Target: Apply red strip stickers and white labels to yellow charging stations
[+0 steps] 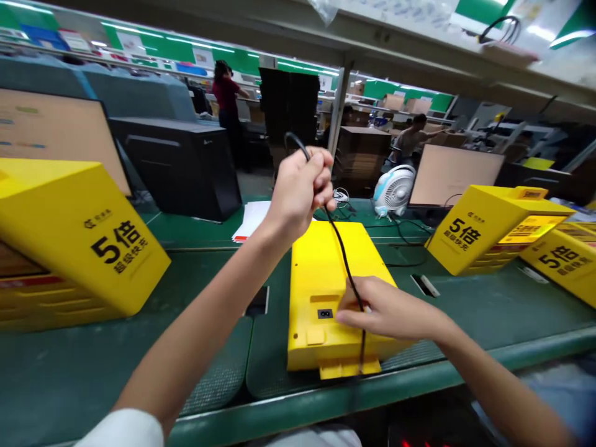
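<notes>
A yellow power-bank cabinet [338, 254] lies on the green bench straight ahead, with a small black two-pin socket [325, 314] facing up. Above its far end my left hand [305, 183] is closed around a black power cable [342, 245], which loops up behind the fist. From there the cable runs down across my right hand [379, 307] and past the cabinet's near edge, where it blurs. My right hand rests low over the cabinet, just right of the socket, fingers curled together. A small white bit shows by its fingers; what they hold is hidden.
Yellow cabinets stand at the left [116, 248] and right [479, 233]. Behind are a black case [181, 164], white papers [251, 220], a small fan [395, 189] and monitors [456, 177]. A phone-like slab [424, 285] lies to the right. A shelf beam crosses overhead; people work beyond.
</notes>
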A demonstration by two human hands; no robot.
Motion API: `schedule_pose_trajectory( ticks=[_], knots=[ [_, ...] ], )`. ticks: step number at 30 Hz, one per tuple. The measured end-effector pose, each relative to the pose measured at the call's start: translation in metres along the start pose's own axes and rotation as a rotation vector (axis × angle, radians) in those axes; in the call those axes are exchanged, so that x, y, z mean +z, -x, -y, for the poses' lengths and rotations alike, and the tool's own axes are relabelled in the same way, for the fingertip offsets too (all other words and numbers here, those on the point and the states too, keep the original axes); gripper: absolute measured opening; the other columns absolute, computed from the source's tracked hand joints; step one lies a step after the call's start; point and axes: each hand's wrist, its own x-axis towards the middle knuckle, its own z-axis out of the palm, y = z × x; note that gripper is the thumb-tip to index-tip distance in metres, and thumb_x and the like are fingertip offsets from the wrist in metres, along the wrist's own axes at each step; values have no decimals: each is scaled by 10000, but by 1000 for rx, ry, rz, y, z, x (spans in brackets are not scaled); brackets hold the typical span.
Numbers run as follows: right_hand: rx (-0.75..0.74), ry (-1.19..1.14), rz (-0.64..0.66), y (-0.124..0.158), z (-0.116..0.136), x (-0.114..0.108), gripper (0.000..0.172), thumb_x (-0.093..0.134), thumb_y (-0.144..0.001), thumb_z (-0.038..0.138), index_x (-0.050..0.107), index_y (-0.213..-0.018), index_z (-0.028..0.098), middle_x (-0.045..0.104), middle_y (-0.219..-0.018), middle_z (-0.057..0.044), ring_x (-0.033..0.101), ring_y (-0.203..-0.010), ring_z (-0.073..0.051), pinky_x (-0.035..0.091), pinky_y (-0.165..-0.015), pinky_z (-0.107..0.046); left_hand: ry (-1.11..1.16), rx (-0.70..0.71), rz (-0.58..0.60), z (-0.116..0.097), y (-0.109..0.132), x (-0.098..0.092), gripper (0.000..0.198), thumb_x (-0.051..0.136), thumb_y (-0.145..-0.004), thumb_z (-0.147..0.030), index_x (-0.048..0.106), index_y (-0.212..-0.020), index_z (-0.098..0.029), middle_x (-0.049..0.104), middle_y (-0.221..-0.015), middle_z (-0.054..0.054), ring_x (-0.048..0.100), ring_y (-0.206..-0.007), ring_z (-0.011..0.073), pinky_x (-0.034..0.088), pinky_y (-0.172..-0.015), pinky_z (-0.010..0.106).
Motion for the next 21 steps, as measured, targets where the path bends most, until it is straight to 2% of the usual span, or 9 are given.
schedule_pose_trajectory(
  ticks=[2,4,6,8,10,12,15,18,21],
  knots=[
    [46,44,39,4,10,11,370,553,-959,355,685,-695,132,471,-587,18,380,-556,-95,283,-513,-248,21,7,-44,-16,-6,-1,256,378,-1037,-158,479,-803,-177,320,-558,-95,311,-372,26,338,-420,154],
    [73,-34,167,6,18,9,430,525,-973,341,624,-610,131,421,-522,37,311,-485,-70,233,-459,-236,47,7,-70,-27,-14,-2,276,373,-1042,-161,485,-790,-168,317,-554,-91,312,-373,14,325,-436,141],
    [117,-207,346,5,24,-1,370,618,-933,378,665,-667,124,523,-534,27,405,-450,-61,294,-440,-195,69,-11,-78,-34,-23,-6,294,363,-1045,-158,495,-782,-156,288,-566,-91,305,-374,-8,326,-485,119],
    [173,-379,519,2,26,-9,327,731,-860,442,744,-804,120,634,-588,-2,548,-471,-89,417,-473,-178,73,-29,-95,-39,-32,-12,299,347,-1043,-151,517,-797,-141,268,-596,-85,342,-396,-30,355,-578,114],
    [168,-448,599,-4,26,-13,369,780,-815,486,787,-904,128,695,-635,-28,634,-522,-119,516,-553,-197,53,-18,-126,-43,-39,-20,285,346,-1038,-139,548,-838,-126,297,-620,-77,451,-463,-25,403,-673,138],
    [101,-433,514,-12,25,-11,388,751,-845,506,803,-922,129,740,-689,-61,686,-583,-144,560,-613,-219,16,11,-141,-42,-44,-33,257,378,-1041,-176,576,-888,-118,398,-642,-63,575,-580,20,467,-742,182],
    [39,-275,222,-27,18,-5,381,724,-878,487,815,-915,119,779,-783,-104,732,-664,-186,563,-598,-229,-94,-87,-114,-24,-40,-62,385,420,-1038,-418,616,-938,-103,620,-774,39,686,-742,151,548,-770,289],
    [67,-134,116,-38,7,1,291,720,-888,394,821,-899,122,785,-794,-96,732,-659,-185,550,-585,-231,-264,-294,-112,18,-13,-92,633,450,-932,-693,663,-961,-98,714,-982,177,712,-863,275,567,-763,370],
    [63,-93,153,-40,2,5,214,724,-873,331,824,-933,152,793,-830,-67,740,-715,-187,551,-633,-235,-383,-328,-198,74,35,-109,728,372,-901,-776,687,-989,-126,697,-1160,207,676,-1054,324,547,-891,440]
  ],
)
